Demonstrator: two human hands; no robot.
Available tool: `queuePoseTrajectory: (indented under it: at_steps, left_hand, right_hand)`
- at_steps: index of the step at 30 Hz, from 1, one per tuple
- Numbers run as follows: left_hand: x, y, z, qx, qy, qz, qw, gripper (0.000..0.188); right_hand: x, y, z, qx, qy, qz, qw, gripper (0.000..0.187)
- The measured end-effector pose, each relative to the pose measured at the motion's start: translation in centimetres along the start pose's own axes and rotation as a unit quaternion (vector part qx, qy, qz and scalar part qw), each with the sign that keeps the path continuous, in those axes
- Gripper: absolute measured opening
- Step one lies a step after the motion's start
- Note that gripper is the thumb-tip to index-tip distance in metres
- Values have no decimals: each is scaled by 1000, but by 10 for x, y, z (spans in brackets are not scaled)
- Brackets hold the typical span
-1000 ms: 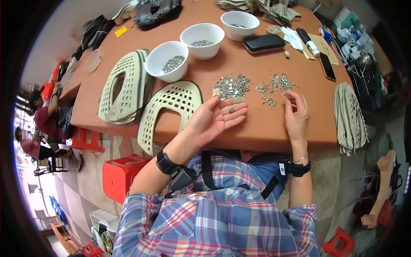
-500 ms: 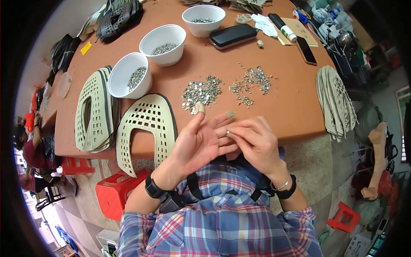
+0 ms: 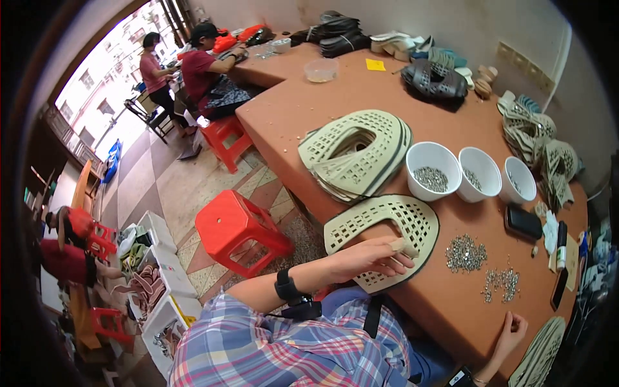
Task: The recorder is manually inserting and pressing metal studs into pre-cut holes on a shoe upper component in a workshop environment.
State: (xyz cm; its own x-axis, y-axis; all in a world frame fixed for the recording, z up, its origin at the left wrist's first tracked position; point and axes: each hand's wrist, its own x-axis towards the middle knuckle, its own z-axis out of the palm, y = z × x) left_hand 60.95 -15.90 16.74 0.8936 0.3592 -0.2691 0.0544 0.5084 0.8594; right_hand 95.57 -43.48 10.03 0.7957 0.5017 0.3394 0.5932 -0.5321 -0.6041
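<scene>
My left hand, with tape on its thumb, hovers over a cream perforated shoe upper at the table edge. Its fingers are loosely bent and apart, with nothing visible in them. Farther right, my right hand is at the table's front edge, fingers curled in; whatever they may hold is too small to see. Between the hands and the bowls lie two piles of tiny silvery rhinestones, a nearer-left pile and a right pile. Beyond the single upper is a stack of similar uppers.
Three white bowls, a left bowl, a middle bowl and a right bowl, hold rhinestones. A black case and a phone lie at right. A red stool stands left of the table; people sit and stand beyond.
The view has swung left. My hands, close together before with the right pinching a tiny piece at the left's fingers, are now far apart. The left has moved over the single upper.
</scene>
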Motion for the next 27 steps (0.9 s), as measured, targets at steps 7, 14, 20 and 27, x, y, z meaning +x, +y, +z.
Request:
queuePoseTrajectory:
  at_steps: [7, 14, 20, 27]
  left_hand:
    - [-20, -6, -23, -73, 107, 41, 991, 44]
    - [-14, -19, -18, -162, 101, 77, 979, 38]
    - [-5, -31, -14, -397, 120, 55, 908, 35]
    - [23, -43, -42, -481, -3, 109, 870, 21]
  right_hand:
    - [9, 11, 12, 29, 65, 18, 997, 15]
    - [6, 22, 18, 18, 134, -52, 989, 22]
    - [3, 31, 6, -9, 53, 6, 999, 21]
    - [5, 34, 21, 164, 97, -46, 981, 16]
